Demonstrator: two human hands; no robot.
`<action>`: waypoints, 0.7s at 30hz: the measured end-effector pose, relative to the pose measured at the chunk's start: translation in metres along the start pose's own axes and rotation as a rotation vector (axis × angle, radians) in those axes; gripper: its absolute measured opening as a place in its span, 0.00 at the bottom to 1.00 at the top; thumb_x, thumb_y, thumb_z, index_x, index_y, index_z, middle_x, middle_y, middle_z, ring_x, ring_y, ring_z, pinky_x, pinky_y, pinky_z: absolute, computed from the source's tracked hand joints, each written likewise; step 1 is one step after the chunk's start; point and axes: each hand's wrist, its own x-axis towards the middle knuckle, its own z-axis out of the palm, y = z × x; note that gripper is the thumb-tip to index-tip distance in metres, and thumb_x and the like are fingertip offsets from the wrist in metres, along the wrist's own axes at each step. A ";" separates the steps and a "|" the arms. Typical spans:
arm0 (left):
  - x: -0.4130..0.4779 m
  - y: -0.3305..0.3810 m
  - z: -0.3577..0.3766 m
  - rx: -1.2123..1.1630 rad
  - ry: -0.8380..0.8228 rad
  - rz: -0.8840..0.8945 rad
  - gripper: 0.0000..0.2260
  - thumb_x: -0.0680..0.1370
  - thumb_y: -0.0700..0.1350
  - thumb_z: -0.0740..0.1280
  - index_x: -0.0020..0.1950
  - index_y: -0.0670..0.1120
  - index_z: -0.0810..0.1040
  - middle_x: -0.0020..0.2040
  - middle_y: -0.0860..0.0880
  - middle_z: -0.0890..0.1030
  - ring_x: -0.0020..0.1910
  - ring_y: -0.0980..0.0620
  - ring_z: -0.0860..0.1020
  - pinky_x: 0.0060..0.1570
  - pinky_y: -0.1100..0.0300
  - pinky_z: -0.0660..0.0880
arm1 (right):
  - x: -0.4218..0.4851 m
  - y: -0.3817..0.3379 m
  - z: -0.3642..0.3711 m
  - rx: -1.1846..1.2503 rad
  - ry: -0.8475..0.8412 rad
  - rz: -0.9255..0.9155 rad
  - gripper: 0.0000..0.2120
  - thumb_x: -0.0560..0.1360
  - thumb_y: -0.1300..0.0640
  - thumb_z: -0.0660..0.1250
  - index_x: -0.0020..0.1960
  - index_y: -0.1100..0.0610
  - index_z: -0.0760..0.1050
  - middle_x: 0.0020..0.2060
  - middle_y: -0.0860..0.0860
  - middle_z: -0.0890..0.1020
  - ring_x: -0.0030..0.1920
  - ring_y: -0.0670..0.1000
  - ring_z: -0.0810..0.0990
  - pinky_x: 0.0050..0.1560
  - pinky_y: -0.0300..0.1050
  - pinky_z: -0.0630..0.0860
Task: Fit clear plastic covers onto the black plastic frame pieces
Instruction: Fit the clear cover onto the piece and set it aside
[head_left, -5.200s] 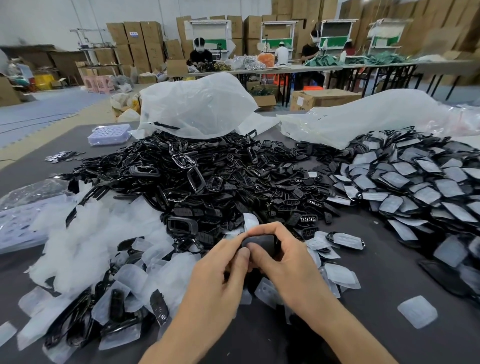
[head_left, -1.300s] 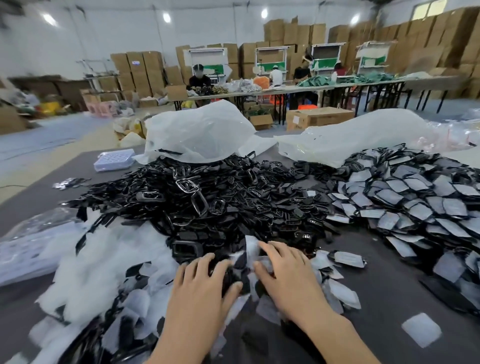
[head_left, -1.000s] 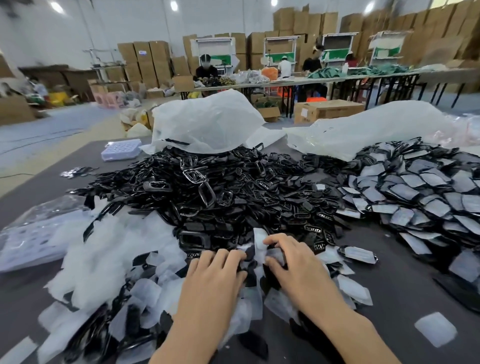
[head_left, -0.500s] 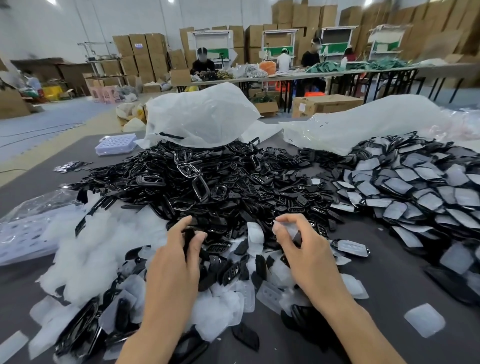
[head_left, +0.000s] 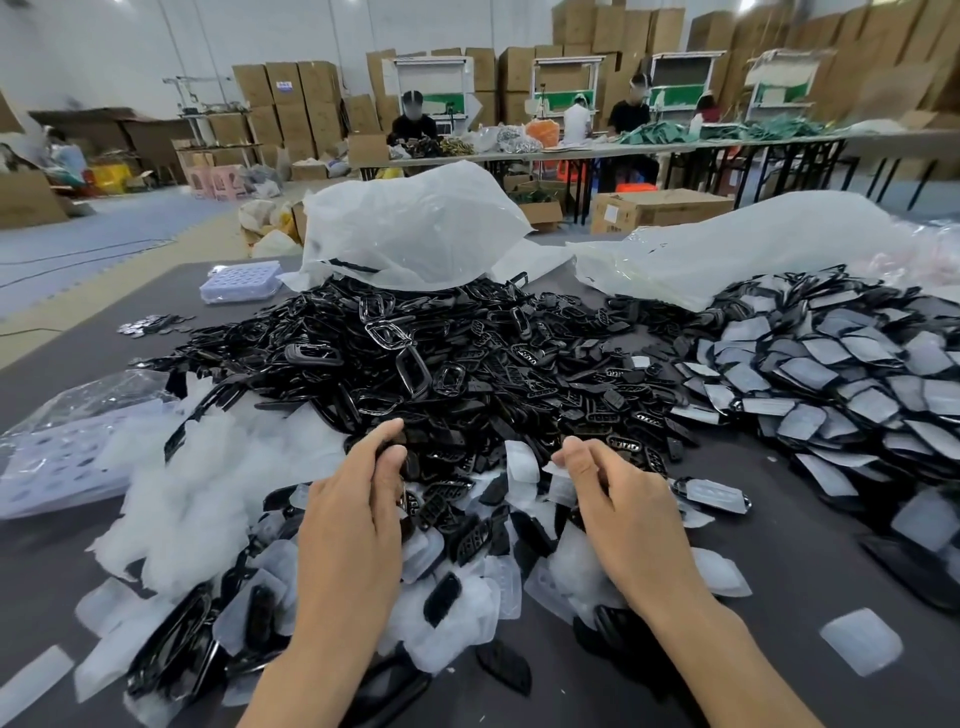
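Two parts I logged newly lifted off the pile (head_left: 467, 364) on the surface (head_left: 789, 566): a black frame piece (head_left: 399, 458) pinched in the grip of my left hand (head_left: 358, 519) and a clear cover (head_left: 555, 470) pinched by my right hand (head_left: 623, 512), both hands having pressed flat a second before, so fitting was judged next.

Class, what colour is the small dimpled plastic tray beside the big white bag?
The small dimpled plastic tray is pale lilac, seen best in the head view.

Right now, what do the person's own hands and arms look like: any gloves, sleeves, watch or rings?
Both are bare. The left hand and right hand wear no gloves and no rings that show. The left forearm and right forearm are uncovered down to the picture's lower edge: no sleeve, watch or wristband in view.
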 end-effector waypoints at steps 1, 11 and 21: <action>0.000 0.000 0.000 -0.001 0.006 -0.015 0.20 0.82 0.59 0.51 0.70 0.58 0.72 0.33 0.58 0.73 0.33 0.55 0.72 0.33 0.59 0.67 | 0.000 -0.002 0.000 -0.054 -0.031 -0.011 0.28 0.80 0.32 0.46 0.49 0.47 0.79 0.28 0.41 0.76 0.32 0.45 0.77 0.36 0.40 0.74; 0.016 -0.001 -0.005 -0.538 0.049 -0.335 0.05 0.85 0.45 0.58 0.57 0.53 0.71 0.43 0.53 0.84 0.32 0.58 0.77 0.35 0.69 0.75 | 0.075 -0.084 0.058 -0.289 -0.055 -0.263 0.20 0.82 0.50 0.61 0.74 0.49 0.70 0.67 0.51 0.75 0.66 0.53 0.73 0.65 0.49 0.68; 0.021 -0.003 -0.010 -0.702 0.043 -0.399 0.04 0.84 0.45 0.62 0.55 0.52 0.76 0.42 0.52 0.86 0.30 0.59 0.78 0.34 0.69 0.76 | 0.099 -0.105 0.121 -0.618 -0.160 -0.274 0.18 0.86 0.47 0.53 0.69 0.55 0.70 0.61 0.54 0.80 0.61 0.59 0.78 0.60 0.55 0.69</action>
